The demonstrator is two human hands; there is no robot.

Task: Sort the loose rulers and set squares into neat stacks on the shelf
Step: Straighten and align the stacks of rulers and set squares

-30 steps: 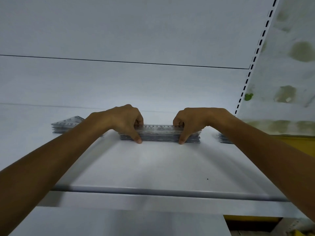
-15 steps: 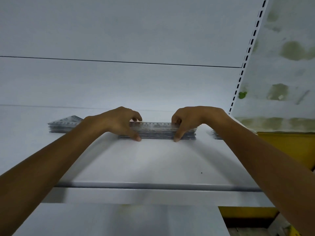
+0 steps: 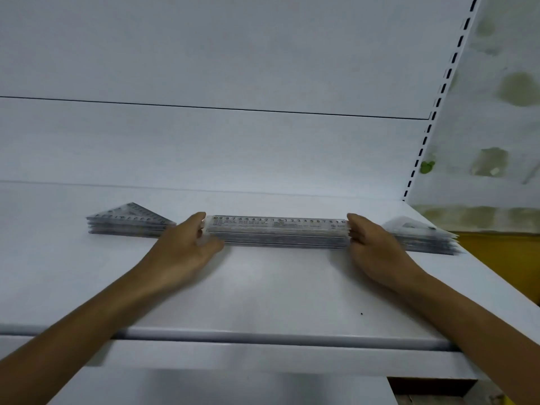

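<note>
White shelf (image 3: 263, 290) and a white back panel (image 3: 233, 147) fill my view. On the shelf, near the back, the stack of rulers (image 3: 277, 232) lies flat across the middle. My left hand (image 3: 184, 249) presses its left end with straight fingers, thumb at the front edge. My right hand (image 3: 377, 249) presses the right end, fingers nearly straight. Neither hand is closed round anything. A left pile of set squares (image 3: 128, 225) and a right pile of set squares (image 3: 423, 238) lie just beyond my hands.
</note>
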